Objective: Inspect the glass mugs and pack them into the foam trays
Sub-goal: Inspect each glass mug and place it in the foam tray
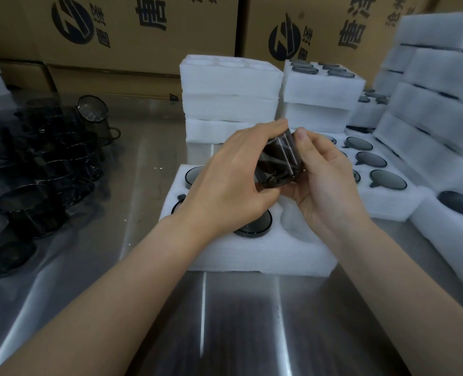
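Observation:
Both hands hold one smoky grey glass mug (278, 161) tilted above the white foam tray (254, 253) in front of me. My left hand (233, 180) grips the mug from the left and over its top. My right hand (325, 177) cups it from the right, thumb on its upper edge. In that tray, mugs sit in pockets at the far left (192, 175) and under my left wrist (254, 226); a pocket near my right wrist (292, 221) shows only foam. My hands hide the rest of the tray.
Loose grey mugs (43, 169) crowd the steel table on the left. Stacked foam trays (230, 90) stand behind, and filled trays (371, 169) lie and stack to the right. Printed cardboard boxes (132, 31) line the back. Bare steel table (225, 321) lies near me.

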Action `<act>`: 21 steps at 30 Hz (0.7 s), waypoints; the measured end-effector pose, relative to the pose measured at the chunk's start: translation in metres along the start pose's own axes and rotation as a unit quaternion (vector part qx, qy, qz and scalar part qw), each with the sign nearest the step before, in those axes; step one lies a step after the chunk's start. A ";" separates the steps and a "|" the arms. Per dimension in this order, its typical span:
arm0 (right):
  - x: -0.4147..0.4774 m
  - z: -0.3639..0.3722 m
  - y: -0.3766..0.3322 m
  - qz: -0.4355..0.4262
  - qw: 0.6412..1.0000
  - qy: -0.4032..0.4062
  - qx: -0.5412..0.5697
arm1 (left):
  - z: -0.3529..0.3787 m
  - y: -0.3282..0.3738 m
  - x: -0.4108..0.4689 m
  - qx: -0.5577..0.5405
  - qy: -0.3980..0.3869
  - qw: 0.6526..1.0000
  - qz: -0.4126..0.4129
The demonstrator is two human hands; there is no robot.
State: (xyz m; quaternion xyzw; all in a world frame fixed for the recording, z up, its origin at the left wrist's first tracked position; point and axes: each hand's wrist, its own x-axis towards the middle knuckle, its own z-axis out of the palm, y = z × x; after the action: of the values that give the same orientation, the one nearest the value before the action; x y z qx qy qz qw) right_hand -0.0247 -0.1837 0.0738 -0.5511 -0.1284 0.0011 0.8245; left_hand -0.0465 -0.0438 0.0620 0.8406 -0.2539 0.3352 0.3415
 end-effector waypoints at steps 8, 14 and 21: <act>-0.003 0.003 0.002 -0.010 0.995 -0.100 0.020 | -0.001 -0.003 0.003 -0.039 0.029 0.997 -0.066; -0.006 0.009 0.007 -0.041 0.993 -0.085 -0.072 | -0.004 -0.003 0.002 -0.036 0.028 0.995 -0.088; -0.004 0.003 0.005 -0.058 0.995 -0.052 -0.062 | -0.005 0.004 0.004 -0.061 0.036 0.993 -0.097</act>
State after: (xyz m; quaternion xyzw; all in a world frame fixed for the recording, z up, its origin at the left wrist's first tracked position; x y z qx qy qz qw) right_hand -0.0282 -0.1794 0.0698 -0.5918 -0.2028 -0.0257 0.7797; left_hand -0.0486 -0.0429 0.0692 0.8261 -0.1789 0.3143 0.4322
